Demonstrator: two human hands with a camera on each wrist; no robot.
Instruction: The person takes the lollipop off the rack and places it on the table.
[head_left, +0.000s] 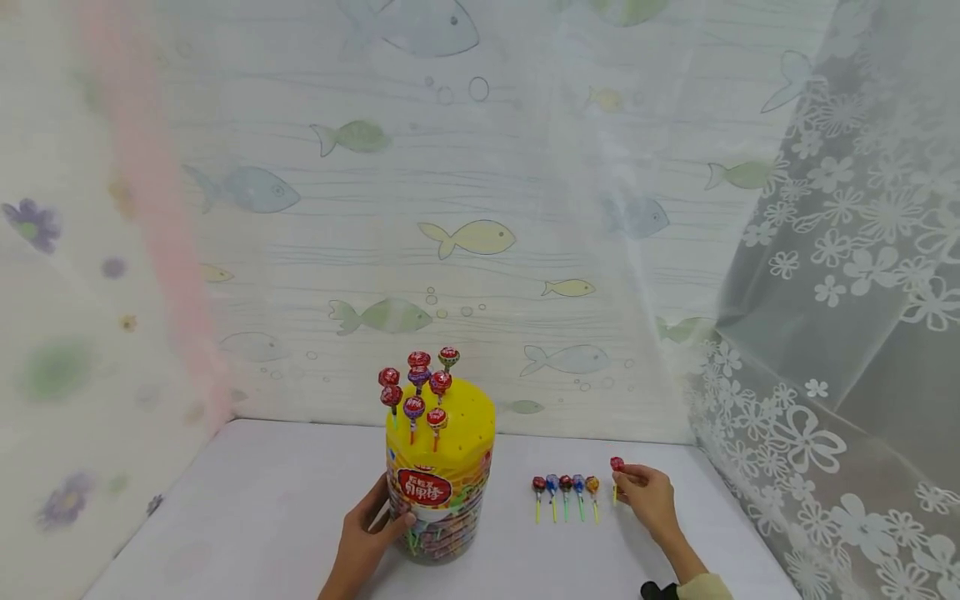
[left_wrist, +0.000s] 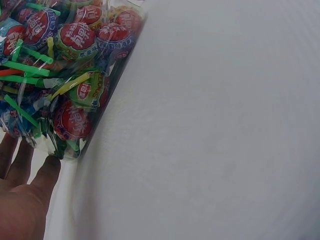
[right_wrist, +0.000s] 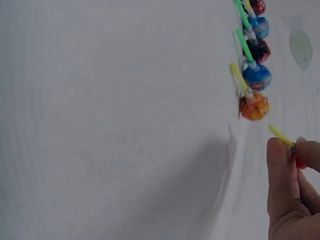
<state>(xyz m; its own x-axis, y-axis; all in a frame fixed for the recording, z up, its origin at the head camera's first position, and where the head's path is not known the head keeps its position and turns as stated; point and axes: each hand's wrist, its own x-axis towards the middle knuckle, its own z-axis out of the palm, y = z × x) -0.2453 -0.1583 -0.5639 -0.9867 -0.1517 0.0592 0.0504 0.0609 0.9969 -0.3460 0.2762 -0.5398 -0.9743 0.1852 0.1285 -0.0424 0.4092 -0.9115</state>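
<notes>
A clear plastic candy jar with a yellow lid stands on the table. My left hand grips its left side, thumb across the front; in the left wrist view, fingertips meet the base, and wrapped lollipops fill the inside. Several lollipops stand upright by their sticks in the lid's left part. Over at the right, my right hand pinches a red-wrapped lollipop by its yellow stick, head up. It is beside the orange lollipop ending the row.
Several lollipops with red, blue and orange wrappers lie side by side on the white table, sticks toward me. A fish-printed curtain hangs behind, and a flowered sheet borders the right side. A black object lies by the right sleeve.
</notes>
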